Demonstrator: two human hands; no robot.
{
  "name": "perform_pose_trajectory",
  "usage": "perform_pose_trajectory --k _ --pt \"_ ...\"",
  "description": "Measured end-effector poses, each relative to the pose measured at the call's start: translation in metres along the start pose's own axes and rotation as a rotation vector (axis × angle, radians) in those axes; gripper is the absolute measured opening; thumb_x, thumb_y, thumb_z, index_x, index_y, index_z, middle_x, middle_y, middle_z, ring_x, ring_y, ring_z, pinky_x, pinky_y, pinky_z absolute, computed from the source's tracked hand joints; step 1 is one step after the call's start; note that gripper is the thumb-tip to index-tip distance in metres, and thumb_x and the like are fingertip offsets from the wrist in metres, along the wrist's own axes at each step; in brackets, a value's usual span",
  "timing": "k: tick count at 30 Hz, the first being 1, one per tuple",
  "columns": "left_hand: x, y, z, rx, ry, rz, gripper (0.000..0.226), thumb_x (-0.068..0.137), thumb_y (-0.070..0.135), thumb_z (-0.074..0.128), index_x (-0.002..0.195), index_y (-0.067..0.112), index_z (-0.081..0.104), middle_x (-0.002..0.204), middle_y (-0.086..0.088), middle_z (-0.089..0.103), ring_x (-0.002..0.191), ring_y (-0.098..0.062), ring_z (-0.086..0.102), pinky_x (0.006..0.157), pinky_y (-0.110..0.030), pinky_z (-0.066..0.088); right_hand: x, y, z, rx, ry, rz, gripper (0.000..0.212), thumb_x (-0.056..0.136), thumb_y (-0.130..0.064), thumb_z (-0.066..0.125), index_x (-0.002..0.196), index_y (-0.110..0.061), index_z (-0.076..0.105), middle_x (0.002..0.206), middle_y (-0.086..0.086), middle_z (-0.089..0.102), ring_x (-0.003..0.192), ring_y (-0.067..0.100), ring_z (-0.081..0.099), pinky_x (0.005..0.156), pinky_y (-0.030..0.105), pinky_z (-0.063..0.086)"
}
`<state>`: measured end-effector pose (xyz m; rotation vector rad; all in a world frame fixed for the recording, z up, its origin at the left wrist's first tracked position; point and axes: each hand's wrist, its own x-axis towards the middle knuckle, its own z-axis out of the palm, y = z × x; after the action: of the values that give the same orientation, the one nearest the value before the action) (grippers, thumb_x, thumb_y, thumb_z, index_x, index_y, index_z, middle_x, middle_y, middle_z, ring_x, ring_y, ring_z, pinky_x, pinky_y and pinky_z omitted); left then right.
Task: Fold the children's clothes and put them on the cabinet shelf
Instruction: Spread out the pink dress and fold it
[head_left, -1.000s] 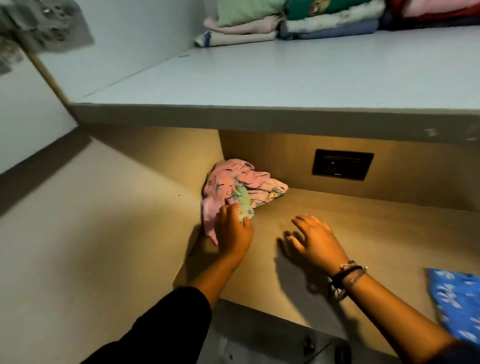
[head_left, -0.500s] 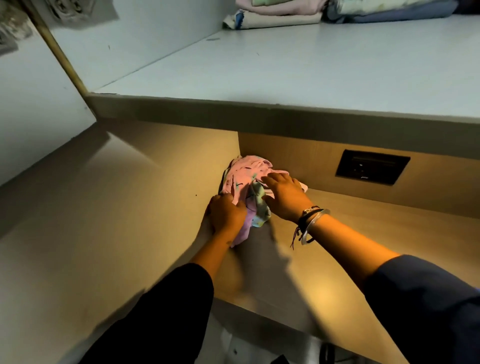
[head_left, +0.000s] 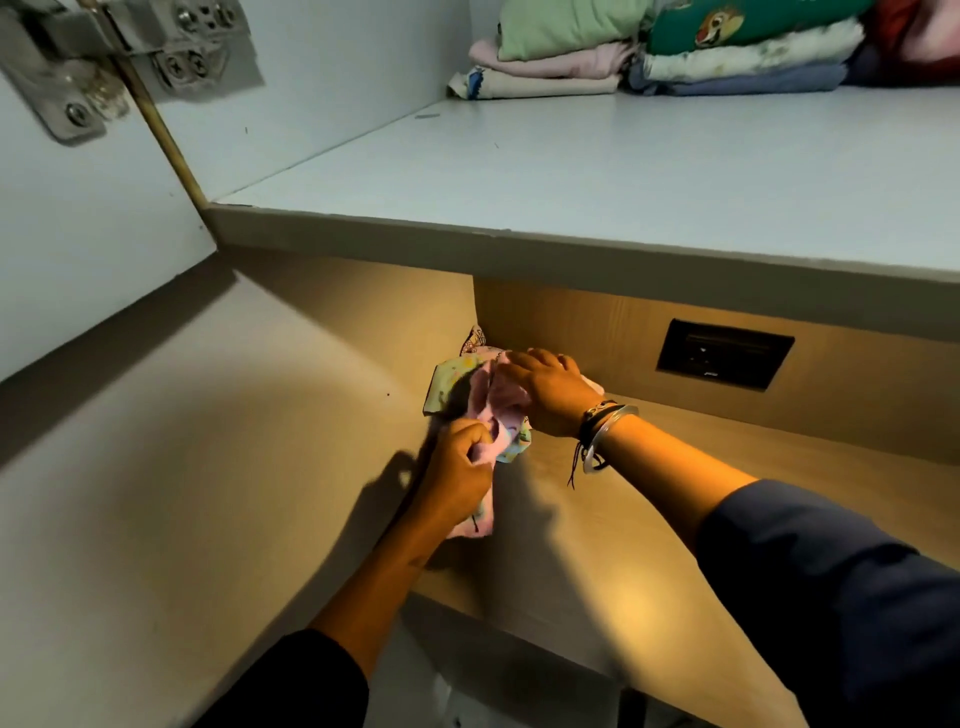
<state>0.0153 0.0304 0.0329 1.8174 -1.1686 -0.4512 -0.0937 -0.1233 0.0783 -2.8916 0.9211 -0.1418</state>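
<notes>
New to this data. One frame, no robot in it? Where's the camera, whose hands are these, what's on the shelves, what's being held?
There is no machine here. A person works bare-handed, and the only camera sits on their head, looking forward and down, so both arms enter from the bottom edge. The left hand grips a crumpled pink garment that has a pale green printed part. The right hand, with bracelets at the wrist, curls over the top of the garment. The garment lies in the back left corner of the wooden lower shelf, near a dark panel in the back wall, probably a socket. Above, the pale upper shelf carries stacks of folded clothes at its back. At top left is a metal door hinge.
</notes>
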Motion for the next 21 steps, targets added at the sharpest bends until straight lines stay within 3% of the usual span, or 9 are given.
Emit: perform_pose_trajectory --k 3,6,12,14,17,21 --pt "-0.016 -0.003 -0.007 0.043 -0.043 0.048 0.025 0.085 -0.008 0.061 0.110 -0.003 0.060 0.122 -0.019 0.058 0.113 -0.027 0.057 0.091 -0.031 0.054 -0.006 0.003 0.016 -0.063 0.023 -0.084 0.054 0.083 -0.030 0.064 0.135 -0.030 0.051 0.146 -0.006 0.045 0.134 0.027 0.036 0.101 0.047 0.035" --pt "-0.022 -0.006 -0.023 0.011 -0.073 0.051 0.031 0.084 -0.012 0.061 0.114 -0.004 0.057 0.125 -0.019 0.056 0.117 -0.026 0.056 0.090 -0.028 0.054 -0.014 0.005 0.035 0.091 0.151 -0.094 0.029 0.083 -0.023 0.062 0.111 -0.028 0.068 0.127 -0.006 0.061 0.124 0.025 0.046 0.092 0.042 0.035" --pt "-0.023 -0.008 -0.044 -0.058 -0.047 -0.024 0.030 0.089 -0.013 0.048 0.115 -0.001 0.056 0.118 -0.012 0.057 0.112 -0.017 0.054 0.070 -0.008 0.053 -0.045 0.000 0.060 0.451 -0.118 -0.107 0.035 0.081 -0.017 0.066 0.115 -0.024 0.069 0.142 0.000 0.052 0.133 0.020 0.041 0.109 0.037 0.036" --pt "-0.021 -0.007 -0.044 -0.067 -0.052 -0.023 0.029 0.089 -0.013 0.047 0.114 0.000 0.056 0.115 -0.009 0.056 0.111 -0.017 0.055 0.070 -0.008 0.052 -0.056 -0.001 0.068 0.464 -0.145 -0.077 0.038 0.082 -0.026 0.067 0.120 -0.025 0.066 0.146 0.000 0.047 0.136 0.019 0.038 0.112 0.040 0.033" --pt "-0.021 -0.007 -0.043 -0.050 -0.099 -0.024 0.031 0.089 -0.012 0.049 0.116 0.001 0.056 0.121 -0.011 0.057 0.116 -0.019 0.056 0.079 -0.019 0.055 -0.067 -0.004 0.080 0.311 -0.099 -0.054 0.039 0.084 -0.037 0.062 0.122 -0.025 0.064 0.148 -0.002 0.045 0.135 0.020 0.039 0.108 0.044 0.036" --pt "-0.022 -0.007 -0.044 -0.004 -0.144 0.010 0.032 0.086 -0.011 0.053 0.113 0.006 0.057 0.116 -0.007 0.057 0.111 -0.021 0.058 0.081 -0.022 0.055 -0.070 -0.003 0.089 0.415 0.059 -0.025 0.025 0.090 -0.024 0.062 0.113 -0.020 0.070 0.141 -0.001 0.054 0.130 0.020 0.045 0.106 0.042 0.039"
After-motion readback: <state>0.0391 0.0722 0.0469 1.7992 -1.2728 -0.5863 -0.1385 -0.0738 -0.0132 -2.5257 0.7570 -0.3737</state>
